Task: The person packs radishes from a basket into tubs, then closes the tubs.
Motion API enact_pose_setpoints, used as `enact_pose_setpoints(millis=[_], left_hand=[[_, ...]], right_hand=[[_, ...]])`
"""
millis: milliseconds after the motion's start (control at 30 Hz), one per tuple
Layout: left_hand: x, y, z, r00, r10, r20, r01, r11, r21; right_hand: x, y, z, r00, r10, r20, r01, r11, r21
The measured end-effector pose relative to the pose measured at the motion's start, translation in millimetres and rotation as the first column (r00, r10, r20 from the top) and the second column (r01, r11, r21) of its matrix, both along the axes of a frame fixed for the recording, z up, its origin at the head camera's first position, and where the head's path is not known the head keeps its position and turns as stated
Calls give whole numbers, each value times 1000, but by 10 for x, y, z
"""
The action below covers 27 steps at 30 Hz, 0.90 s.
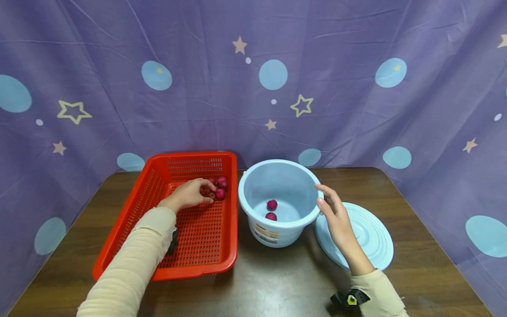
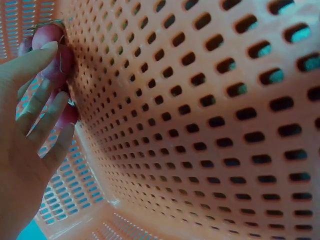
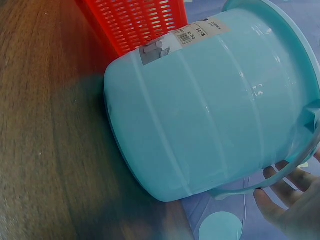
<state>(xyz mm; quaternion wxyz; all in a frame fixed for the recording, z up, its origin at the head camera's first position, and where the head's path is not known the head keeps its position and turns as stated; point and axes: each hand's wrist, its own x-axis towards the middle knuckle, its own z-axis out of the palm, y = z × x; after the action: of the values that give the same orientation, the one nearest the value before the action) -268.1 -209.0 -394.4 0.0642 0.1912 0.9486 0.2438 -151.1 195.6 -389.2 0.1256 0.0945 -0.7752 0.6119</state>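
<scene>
My left hand (image 1: 189, 193) is inside the red plastic basket (image 1: 231, 229), its thumb and fingers round a small red onion (image 2: 60, 67). Other red onions (image 1: 222, 182) lie close by against the basket's right wall. To the right stands a light blue bucket (image 1: 277, 235) with two red onions (image 1: 272, 204) on its bottom. My right hand (image 1: 336, 215) touches the bucket's right rim with relaxed fingers. In the right wrist view, its fingertips are beside the bucket's handle (image 3: 237, 192) and outer wall.
A round light blue lid (image 1: 370, 233) lies on the brown wooden table (image 1: 285, 281), partly under the right forearm. Behind the table hangs a purple curtain (image 1: 206, 101) with stars and dots. A printed label (image 3: 200, 30) is on the bucket's side.
</scene>
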Motion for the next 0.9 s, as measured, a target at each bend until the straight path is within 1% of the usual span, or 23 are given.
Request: enact_pose_setpoints(millis=[167,367,567,767,900], left_hand=[[-14,-18,-38,1000,15,-4,-15,999,-38],[-17,-16,-53,999,13,-36,-14,999,-39],[-21,-20,-36,1000,11,-16,-12,999,-47],[-6,-52,68,1000,-4,-16,3,999,-42],[5,-35,183,999,-5,-45,3,999,-50]], right_hand=[[0,-1,0,1000,1,-2,-1,1000,2],[-4,-5,0,1000,4,-13,-4,1000,-7],[-5,-3,-6,1000,5,-8,-5,1000,-5],[-1,0,-10,1000,5,-6,-5,1000,2],[-12,1,-12,1000,5,-20,-5,1000,-5]])
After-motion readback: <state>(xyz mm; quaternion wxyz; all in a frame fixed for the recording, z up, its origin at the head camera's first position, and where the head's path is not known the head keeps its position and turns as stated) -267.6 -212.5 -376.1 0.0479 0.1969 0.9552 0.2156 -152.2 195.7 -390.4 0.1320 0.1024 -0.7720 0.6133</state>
